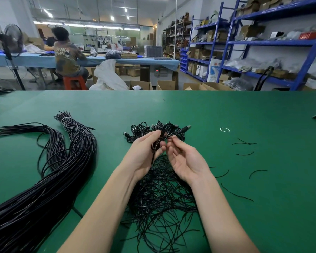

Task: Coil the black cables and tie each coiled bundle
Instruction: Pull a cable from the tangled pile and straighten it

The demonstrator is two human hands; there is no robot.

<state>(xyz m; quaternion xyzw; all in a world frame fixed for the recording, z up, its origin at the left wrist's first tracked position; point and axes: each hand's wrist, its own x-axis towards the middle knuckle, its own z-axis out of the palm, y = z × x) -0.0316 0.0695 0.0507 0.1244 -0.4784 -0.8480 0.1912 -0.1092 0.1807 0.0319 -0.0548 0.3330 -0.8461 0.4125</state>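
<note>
Nearest the lens, at lower centre of the frame, lies a loose heap of thin black ties point(159, 203) on the green table point(244, 110), spreading beneath both forearms. Directly above it, at mid-frame, both hands are raised over the heap.

The left hand point(144, 152) has its fingers curled round a coiled cable point(164, 136), gripping the bundle at its waist. The coil's long axis runs upward and slightly right from that grip; its plug end point(188, 127) projects toward upper right, past the fingertips, and a short tail hangs down below the palm.

The right hand point(184, 161) sits just beside the bundle, palm up, thumb and forefinger closed at its waist. It appears to pinch a thin tie there, though the tie itself is too fine to confirm.

Judgement: the step in hand is the binding of this coil. The coming move turns on the waist of the bundle lying between the two hands, left of the right fingertips and across the coil's long axis; the right hand is the nearer one to wrap, the left must keep the loops together.

Finished coils point(144, 130) lie piled behind the hands at centre. Long uncoiled cables point(44, 189) sweep along the left of the frame. A white rubber band point(224, 130) lies apart at right of centre.
</note>
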